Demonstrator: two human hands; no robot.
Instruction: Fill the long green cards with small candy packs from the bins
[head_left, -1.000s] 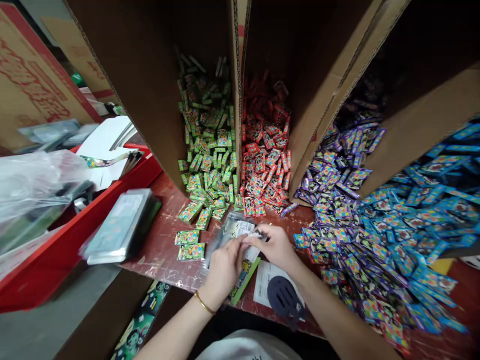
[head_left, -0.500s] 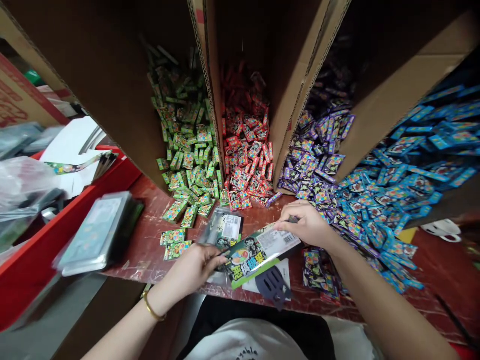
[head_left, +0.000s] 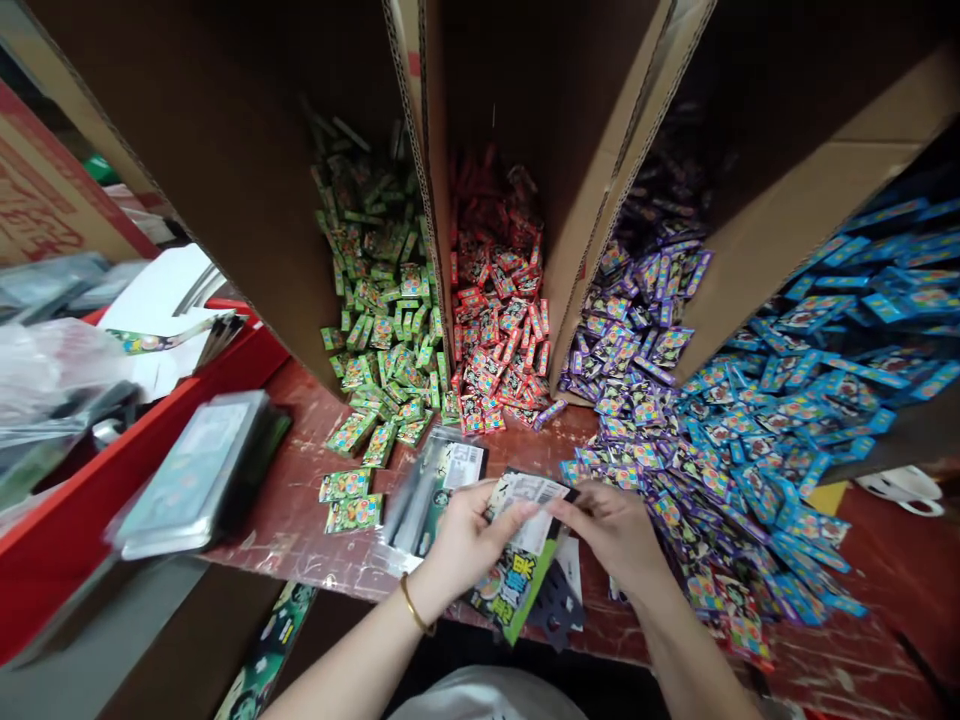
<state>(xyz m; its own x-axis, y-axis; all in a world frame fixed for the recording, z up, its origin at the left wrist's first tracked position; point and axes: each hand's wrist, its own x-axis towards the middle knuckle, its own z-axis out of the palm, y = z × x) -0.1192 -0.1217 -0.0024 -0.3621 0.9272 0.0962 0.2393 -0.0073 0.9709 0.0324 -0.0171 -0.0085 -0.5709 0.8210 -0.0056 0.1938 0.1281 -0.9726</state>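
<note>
Low over the table's front edge, both hands grip a printed packaging pouch point(head_left: 514, 590), black and green with a white label panel. My left hand point(head_left: 472, 540) pinches its upper left side, the thumb lying across the label. My right hand point(head_left: 611, 525) pinches the upper right corner, fingers curled behind it. Whether the pouch's mouth is open I cannot tell. Left of it lies another clear-and-printed pouch point(head_left: 431, 490), partly behind my left hand. Under the held pouch, a dark slotted flat piece point(head_left: 561, 605) shows in part. Several loose green candy packets point(head_left: 354, 512) lie farther left.
Cardboard bins hold heaps of green packets point(head_left: 386, 340), red packets point(head_left: 499, 330), purple packets point(head_left: 630, 340) and blue packets point(head_left: 802, 400). The purple and blue heaps spill onto the table at right. At left stand a stack of clear sleeves point(head_left: 199, 470) and a red tray point(head_left: 142, 440).
My left hand has shifted from the pouch's lower left end up to its label side, close to my right hand. The pouch has come nearer to me and now hangs more steeply.
</note>
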